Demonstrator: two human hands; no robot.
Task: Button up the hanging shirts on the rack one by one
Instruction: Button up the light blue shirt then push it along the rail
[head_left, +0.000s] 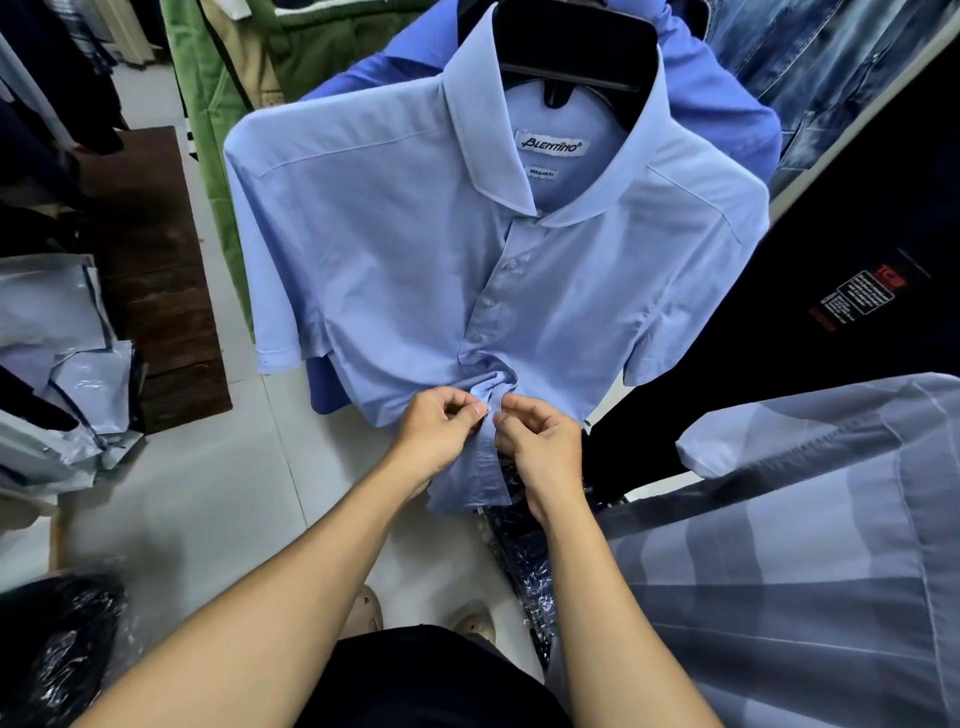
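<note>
floor (218, 499): pale tiles | dark mat (156, 280) | bagged shirts (67, 364)

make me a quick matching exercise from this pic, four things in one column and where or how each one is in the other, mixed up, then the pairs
Things:
1. light blue shirt
2. green garment
3. brand label
4. left hand

Places or states:
A. inside the collar
B. pinching the placket near the hem
C. hanging upper left
D. on the black hanger

Pairs: 1-D, 2-C, 3-A, 4-B
</note>
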